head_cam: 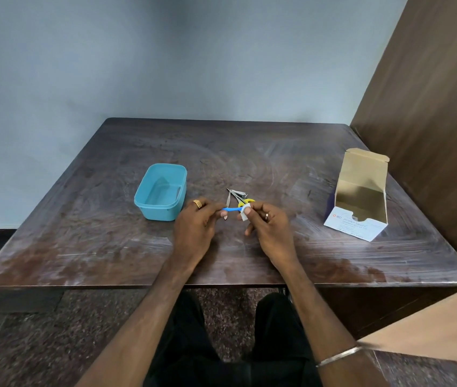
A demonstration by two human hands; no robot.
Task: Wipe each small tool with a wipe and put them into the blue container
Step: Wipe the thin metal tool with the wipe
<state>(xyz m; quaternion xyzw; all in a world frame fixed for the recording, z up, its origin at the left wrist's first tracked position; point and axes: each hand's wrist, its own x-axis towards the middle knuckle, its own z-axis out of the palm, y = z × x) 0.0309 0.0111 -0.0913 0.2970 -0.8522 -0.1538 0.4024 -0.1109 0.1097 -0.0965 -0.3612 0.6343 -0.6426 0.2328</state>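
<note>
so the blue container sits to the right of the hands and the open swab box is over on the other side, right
Not quite. The head view shows the blue container to the left of the hands, beside the left hand. The open swab box is on the other side, to the right of the right hand.

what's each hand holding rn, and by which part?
Left hand pinches the blue tool by its left end. Right hand pinches the white wipe, folded around the tool's right end. Both grips are at the fingertips.
</note>
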